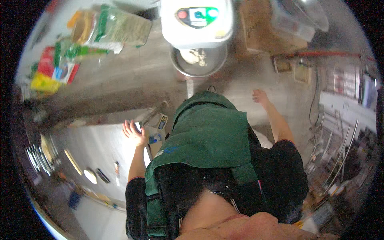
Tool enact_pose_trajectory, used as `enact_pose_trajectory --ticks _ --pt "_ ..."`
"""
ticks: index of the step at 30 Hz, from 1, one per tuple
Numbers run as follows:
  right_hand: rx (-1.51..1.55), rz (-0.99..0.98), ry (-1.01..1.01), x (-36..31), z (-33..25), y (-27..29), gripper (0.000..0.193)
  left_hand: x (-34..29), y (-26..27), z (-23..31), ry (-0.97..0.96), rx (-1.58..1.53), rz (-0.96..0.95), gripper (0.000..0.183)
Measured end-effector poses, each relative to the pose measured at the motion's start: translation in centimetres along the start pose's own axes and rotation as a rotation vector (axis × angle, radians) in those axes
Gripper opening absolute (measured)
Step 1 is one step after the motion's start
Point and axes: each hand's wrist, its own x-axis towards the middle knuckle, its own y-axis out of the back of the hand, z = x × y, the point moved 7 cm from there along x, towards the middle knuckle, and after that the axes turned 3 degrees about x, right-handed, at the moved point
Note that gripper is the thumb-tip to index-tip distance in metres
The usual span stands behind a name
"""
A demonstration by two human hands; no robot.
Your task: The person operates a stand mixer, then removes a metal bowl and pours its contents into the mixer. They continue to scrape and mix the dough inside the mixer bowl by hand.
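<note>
My left hand (135,135) is over the edge of a pale worktable (100,140), its fingers spread. Right by its thumb is a small bright rectangular thing with a dark border (138,127); whether the hand touches it, I cannot tell. My right hand (260,97) hangs out to the right, slightly blurred, with loosely bent fingers and no object seen in it. Ahead of me stands a white machine (198,24) with a lit panel. Beneath it a round metal bowl (176,64) holds a whitish, lumpy mass (194,57).
A small digital scale (162,121) lies beside the worktable's corner. Bags and colourful packages (120,28) are at the far left. A cardboard box (256,28) and a clear plastic tub (300,24) stand at the far right. A metal rack (340,156) is on my right.
</note>
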Motion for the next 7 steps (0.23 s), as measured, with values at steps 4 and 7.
enact_pose_trajectory --ticks 4,7 --pt "0.187 -0.142 -0.164 -2.8 17.1 4.3 0.028 -0.7 -1.8 1.2 -0.031 -0.028 0.079 0.061" --pt "0.326 -0.011 -0.474 -11.5 19.1 -5.0 0.026 -1.1 -1.7 -1.7 -0.026 0.034 0.049 0.065"
